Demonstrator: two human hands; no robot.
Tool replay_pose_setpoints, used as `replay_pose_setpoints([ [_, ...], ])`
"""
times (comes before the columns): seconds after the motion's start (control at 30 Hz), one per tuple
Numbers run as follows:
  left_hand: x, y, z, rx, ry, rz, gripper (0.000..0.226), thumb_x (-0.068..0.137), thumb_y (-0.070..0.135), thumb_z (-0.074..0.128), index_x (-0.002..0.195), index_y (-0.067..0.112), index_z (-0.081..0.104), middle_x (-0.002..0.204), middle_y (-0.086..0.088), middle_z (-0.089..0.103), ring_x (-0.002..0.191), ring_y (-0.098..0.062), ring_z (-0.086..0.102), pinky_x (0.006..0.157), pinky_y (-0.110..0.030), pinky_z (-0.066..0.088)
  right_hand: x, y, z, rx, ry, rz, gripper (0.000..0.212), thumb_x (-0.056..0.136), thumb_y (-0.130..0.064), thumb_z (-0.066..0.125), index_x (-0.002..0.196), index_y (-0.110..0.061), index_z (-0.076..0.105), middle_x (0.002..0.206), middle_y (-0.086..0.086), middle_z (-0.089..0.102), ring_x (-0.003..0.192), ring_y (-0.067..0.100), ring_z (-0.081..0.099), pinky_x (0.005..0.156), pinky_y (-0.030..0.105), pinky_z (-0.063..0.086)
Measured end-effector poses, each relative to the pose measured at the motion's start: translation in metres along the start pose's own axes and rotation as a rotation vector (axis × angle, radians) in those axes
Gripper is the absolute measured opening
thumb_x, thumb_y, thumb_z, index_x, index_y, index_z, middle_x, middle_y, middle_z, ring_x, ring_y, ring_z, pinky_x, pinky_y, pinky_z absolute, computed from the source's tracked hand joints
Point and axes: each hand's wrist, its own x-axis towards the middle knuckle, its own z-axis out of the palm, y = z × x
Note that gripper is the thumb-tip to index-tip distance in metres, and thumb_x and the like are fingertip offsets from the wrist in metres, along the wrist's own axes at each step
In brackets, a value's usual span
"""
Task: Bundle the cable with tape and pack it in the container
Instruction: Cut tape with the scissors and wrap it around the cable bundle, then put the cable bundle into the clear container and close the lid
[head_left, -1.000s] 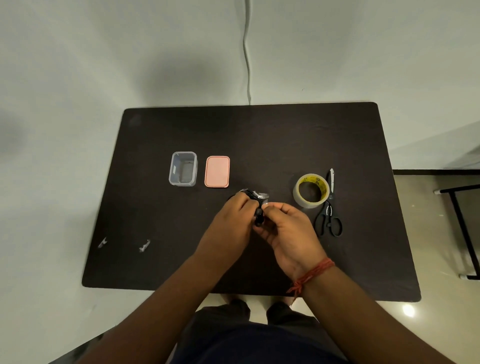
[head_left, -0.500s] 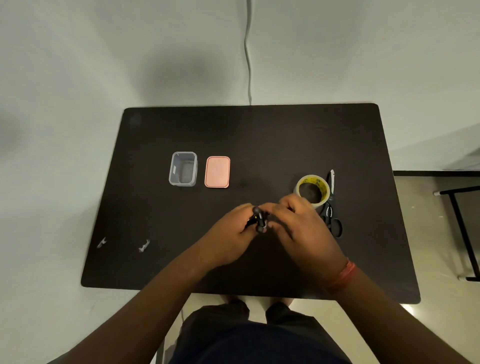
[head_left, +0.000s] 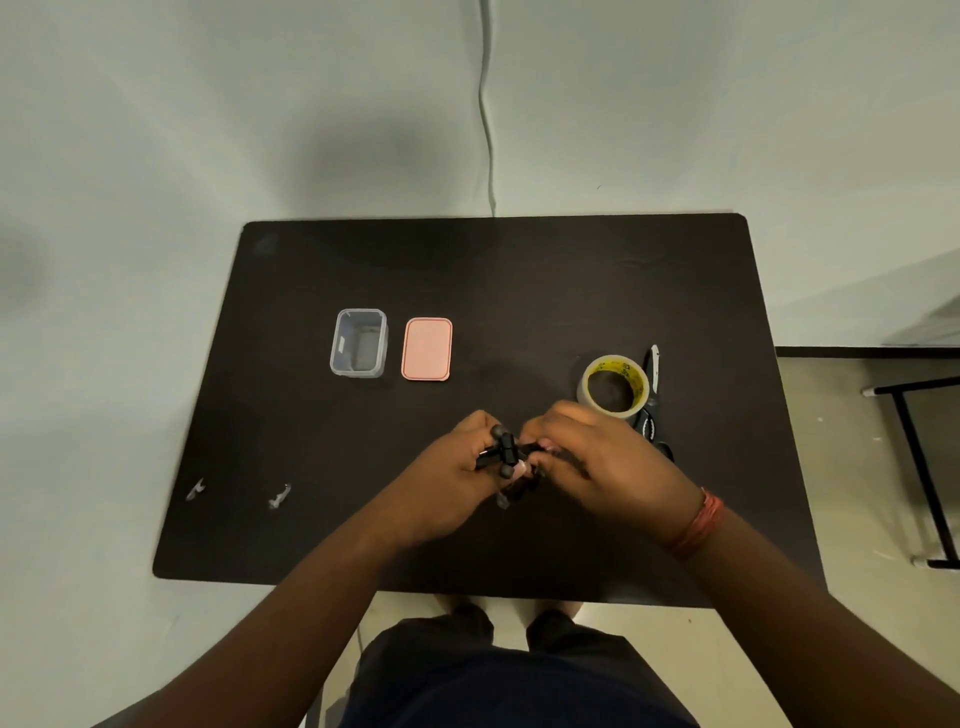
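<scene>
Both forearms reach in from the bottom of the view and meet over the near middle of the dark tabletop (head_left: 519, 291). The left hand (head_left: 457, 478) lies palm inward with its knuckles up, its fingers curled around the small black bundled cable (head_left: 506, 454), which sits raised between the two hands with a stub end poking up beside the left thumb. The right hand (head_left: 597, 462) comes in from the other side, back of the hand toward the camera, wrist bent slightly inward, a red thread band (head_left: 698, 522) around the wrist; its fingers are bent and pinch the cable's right side, fingertips touching those of the left hand. Whether tape already wraps the bundle cannot be told. The roll of clear tape (head_left: 614, 387) lies flat just beyond the right hand, with the scissors (head_left: 653, 395) touching its right side and partly hidden by the hand. Farther left, well apart from the hands, the clear container (head_left: 358, 343) stands open, the pink lid (head_left: 427, 349) lying flat just beside it.
</scene>
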Motion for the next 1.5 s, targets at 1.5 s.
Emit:
replay_pose_setpoints([
  [1.5, 0.077, -0.164, -0.185, 0.301, 0.527, -0.248, 0.038, 0.099, 0.016, 0.049, 0.136, 0.014, 0.055, 0.114, -0.012, 0.067, 0.101, -0.021, 0.063, 0.081, -0.025, 0.046, 0.323, 0.004, 0.127, -0.057, -0.144, 0.342, 0.009, 0.087, -0.013, 0.057, 0.087, -0.006, 0.062, 0.095, 0.011, 0.056, 0.083, 0.026, 0.056, 0.075, 0.036, 0.047],
])
